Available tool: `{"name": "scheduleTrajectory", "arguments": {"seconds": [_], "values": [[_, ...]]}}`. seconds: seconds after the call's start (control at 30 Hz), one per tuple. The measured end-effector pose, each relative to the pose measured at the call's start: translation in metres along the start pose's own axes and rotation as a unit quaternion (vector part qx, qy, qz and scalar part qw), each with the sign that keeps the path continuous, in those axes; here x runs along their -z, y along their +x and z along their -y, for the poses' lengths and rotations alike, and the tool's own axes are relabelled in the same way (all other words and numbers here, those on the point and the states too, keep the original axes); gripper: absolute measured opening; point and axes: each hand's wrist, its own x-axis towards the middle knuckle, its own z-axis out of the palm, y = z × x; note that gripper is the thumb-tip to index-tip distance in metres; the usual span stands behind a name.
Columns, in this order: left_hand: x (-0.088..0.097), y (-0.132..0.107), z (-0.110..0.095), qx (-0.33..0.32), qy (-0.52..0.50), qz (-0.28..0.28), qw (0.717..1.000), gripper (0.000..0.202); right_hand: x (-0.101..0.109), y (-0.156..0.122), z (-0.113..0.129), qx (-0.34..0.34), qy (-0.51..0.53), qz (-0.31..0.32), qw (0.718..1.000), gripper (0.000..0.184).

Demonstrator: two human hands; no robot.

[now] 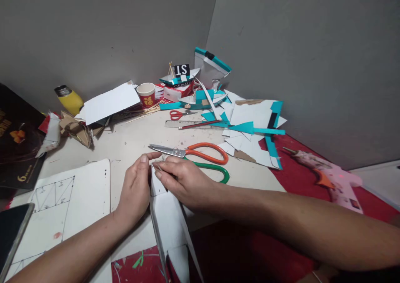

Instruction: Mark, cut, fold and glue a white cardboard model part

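Observation:
A long white cardboard boat hull (pixel 170 216) with raised sides points from the near edge toward the middle of the table. My left hand (pixel 137 185) is closed along the left side of its far end. Over that same end, my right hand (pixel 184 179) pinches what looks like a thin stick (pixel 158 167), mostly hidden by the fingers. Just beyond both hands lie large scissors (pixel 184 151) with one orange and one green handle, their blades pointing left.
A pink glue gun (pixel 334 176) lies at the right on red cloth. Card scraps (pixel 250 116), a ruler (pixel 175 123), small red scissors (pixel 179 114) and model boats (pixel 179 79) fill the back. A paper cup (pixel 146 95), yellow bottle (pixel 70 101) and drawn sheet (pixel 87 191) are leftward.

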Motion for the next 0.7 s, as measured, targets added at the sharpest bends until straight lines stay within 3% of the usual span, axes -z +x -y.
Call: {"name": "scheduleTrajectory", "arguments": {"seconds": [0.2, 0.37, 0.5, 0.6, 0.7], "values": [[-0.002, -0.008, -0.001, 0.019, -0.018, 0.093, 0.995, 0.057, -0.008, -0.004, -0.006, 0.048, 0.066, -0.064, 0.995, 0.014], [-0.002, -0.012, 0.003, 0.086, -0.069, 0.079, 0.991, 0.064, -0.005, -0.002, -0.002, -0.047, 0.091, -0.059, 0.993, 0.013], [0.003, -0.010, 0.003, 0.137, -0.154, 0.018, 0.978, 0.062, 0.004, 0.003, 0.000, -0.095, 0.111, -0.092, 0.985, 0.010], [0.003, -0.009, 0.003, 0.146, -0.166, 0.015, 0.975, 0.050, 0.008, 0.006, -0.005, -0.118, 0.127, -0.123, 0.977, 0.011], [0.001, -0.008, 0.003, 0.107, -0.146, 0.047, 0.982, 0.038, 0.007, 0.008, -0.010, -0.144, 0.166, -0.120, 0.968, 0.009]]}}
